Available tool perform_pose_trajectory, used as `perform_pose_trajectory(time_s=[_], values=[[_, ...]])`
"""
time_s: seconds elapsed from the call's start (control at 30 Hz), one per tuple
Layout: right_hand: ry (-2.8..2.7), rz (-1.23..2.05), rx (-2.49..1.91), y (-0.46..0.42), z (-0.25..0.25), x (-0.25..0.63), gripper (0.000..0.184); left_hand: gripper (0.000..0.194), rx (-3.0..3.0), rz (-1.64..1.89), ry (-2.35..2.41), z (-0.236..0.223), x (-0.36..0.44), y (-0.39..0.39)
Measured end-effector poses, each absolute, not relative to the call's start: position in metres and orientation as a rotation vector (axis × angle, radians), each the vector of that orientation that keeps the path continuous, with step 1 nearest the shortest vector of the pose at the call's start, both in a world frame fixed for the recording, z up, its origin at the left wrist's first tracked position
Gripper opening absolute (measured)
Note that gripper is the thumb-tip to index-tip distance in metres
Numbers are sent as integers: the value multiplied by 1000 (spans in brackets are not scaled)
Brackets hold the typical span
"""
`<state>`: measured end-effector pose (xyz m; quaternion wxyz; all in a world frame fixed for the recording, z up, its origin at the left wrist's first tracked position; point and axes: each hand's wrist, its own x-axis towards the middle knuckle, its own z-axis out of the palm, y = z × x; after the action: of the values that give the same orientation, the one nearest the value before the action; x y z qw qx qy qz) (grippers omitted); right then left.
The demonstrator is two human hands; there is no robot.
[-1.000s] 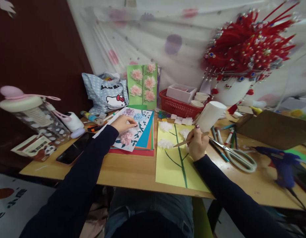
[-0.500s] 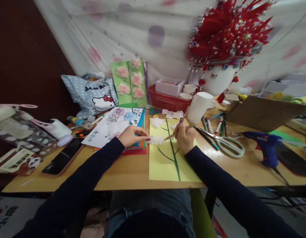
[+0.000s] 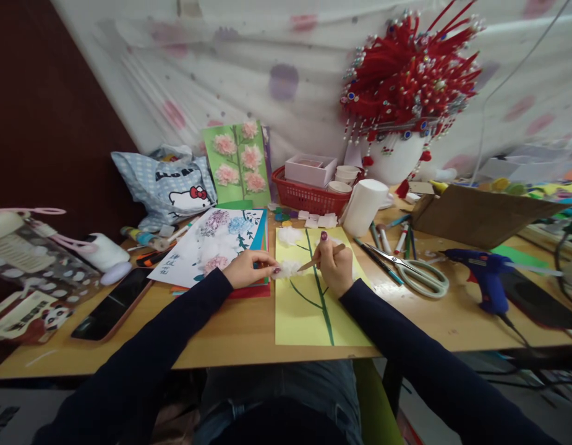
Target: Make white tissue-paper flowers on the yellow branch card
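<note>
Left of yellow sheet (image 3: 297,324): printed papers (image 3: 174,262). At sheet's left edge: left hand (image 3: 245,270), fingertips against white tuft (image 3: 289,268) on sheet; pinched or merely touching, cannot tell. Over sheet: right hand (image 3: 337,270), fingers gripping brown pointed stick (image 3: 306,266), tip at tuft. Right of sheet: scissors (image 3: 429,284).

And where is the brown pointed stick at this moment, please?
In the head view, the brown pointed stick is in the right hand, over the yellow sheet, its tip pointing left at a white fluffy flower by the left hand.
</note>
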<state>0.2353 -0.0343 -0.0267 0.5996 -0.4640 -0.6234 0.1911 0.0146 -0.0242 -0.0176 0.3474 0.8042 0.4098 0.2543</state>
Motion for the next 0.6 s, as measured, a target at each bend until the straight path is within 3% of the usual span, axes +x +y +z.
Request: perform_pose_trajectory(time_s=[0.6], values=[[-1398, 492, -938, -45, -33, 235, 61, 14, 2183, 729, 1183, -33, 49, -24]])
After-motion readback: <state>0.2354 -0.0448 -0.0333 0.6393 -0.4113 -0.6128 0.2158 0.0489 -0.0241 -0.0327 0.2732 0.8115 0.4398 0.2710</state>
